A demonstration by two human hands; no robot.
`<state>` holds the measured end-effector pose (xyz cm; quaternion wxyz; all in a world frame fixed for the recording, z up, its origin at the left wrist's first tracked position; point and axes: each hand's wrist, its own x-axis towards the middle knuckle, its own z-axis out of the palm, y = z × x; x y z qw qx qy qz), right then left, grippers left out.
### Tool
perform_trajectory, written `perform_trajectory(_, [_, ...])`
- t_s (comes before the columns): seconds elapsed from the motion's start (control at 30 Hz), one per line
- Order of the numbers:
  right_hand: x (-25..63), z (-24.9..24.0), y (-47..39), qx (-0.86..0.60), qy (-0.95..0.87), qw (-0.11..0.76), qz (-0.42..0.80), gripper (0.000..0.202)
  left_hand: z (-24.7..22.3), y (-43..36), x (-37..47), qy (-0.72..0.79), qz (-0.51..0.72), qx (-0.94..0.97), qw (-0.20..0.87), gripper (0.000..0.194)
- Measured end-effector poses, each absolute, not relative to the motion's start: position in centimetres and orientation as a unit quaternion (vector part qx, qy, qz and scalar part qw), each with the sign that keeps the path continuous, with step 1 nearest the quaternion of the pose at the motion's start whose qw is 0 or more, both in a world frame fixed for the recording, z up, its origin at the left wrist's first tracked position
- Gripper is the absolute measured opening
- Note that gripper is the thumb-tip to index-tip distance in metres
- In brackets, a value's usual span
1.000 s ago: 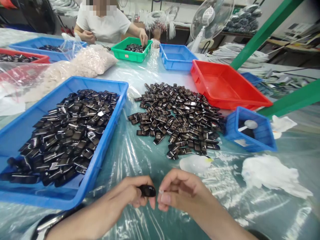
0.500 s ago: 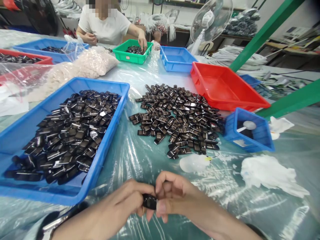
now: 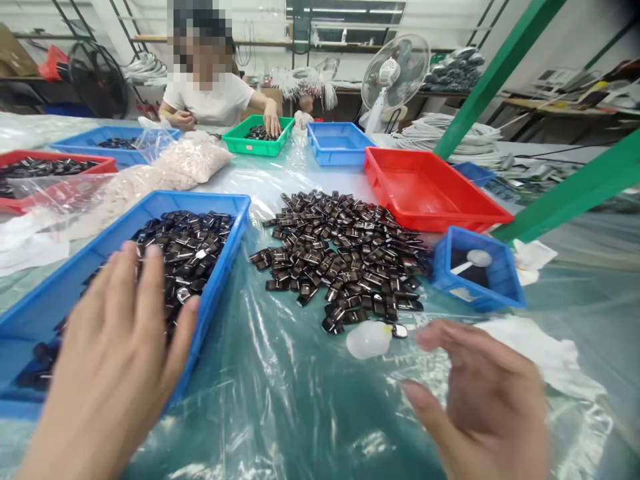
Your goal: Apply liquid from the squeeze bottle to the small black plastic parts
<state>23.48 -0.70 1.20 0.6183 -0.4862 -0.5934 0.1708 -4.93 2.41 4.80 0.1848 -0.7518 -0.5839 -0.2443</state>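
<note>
Clear plastic film is spread on the green surface [image 3: 280, 407], and it shines in many wrinkles. Behind it, a person in a white shirt [image 3: 207, 100] reaches one hand into a green tray [image 3: 255, 148], and a fan [image 3: 387, 73] stands farther back. The left hand [image 3: 107, 340] is open, palm down, over the big blue tray [image 3: 226, 267], which contains many black pieces [image 3: 190, 237]; I cannot tell if the fingers touch them. The right hand [image 3: 487, 393] is also open, with thumb and fingers well apart and nothing between them. It is near a translucent bottle [image 3: 368, 341], whose yellow tip lies just beside one single black piece [image 3: 399, 331]. In the middle, a loose heap of similar pieces [image 3: 345, 257] is lying on the film. To its right is a small blue bin [image 3: 495, 287] with a spoon [image 3: 479, 258] inside, and behind is a red tray [image 3: 430, 183]. White cloth [image 3: 550, 353] lies partly behind the right hand.
</note>
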Motion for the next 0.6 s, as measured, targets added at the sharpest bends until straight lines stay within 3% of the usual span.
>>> perform_trajectory(0.1, [23.9,-1.1,0.8,-0.542,-0.639,0.486,0.248,0.061,2.8,2.5,-1.2,-0.492,-0.155,-0.828,0.22,0.044])
perform_trajectory(0.2, [23.7,-2.7,1.3,-0.562,-0.641,0.412,0.322,0.039,0.3,2.7,3.1,-0.44,-0.113,-0.87,0.194,0.064])
perform_trajectory(0.3, [23.6,-2.8,1.1,-0.568,-0.64,0.392,0.339,0.024,-1.4,4.1,5.7,-0.474,-0.095,-0.858,0.17,0.062])
perform_trajectory(0.6, [24.2,-1.6,0.8,-0.577,-0.645,0.343,0.364,0.022,-1.8,6.3,4.3,-0.481,-0.118,-0.866,0.062,0.029])
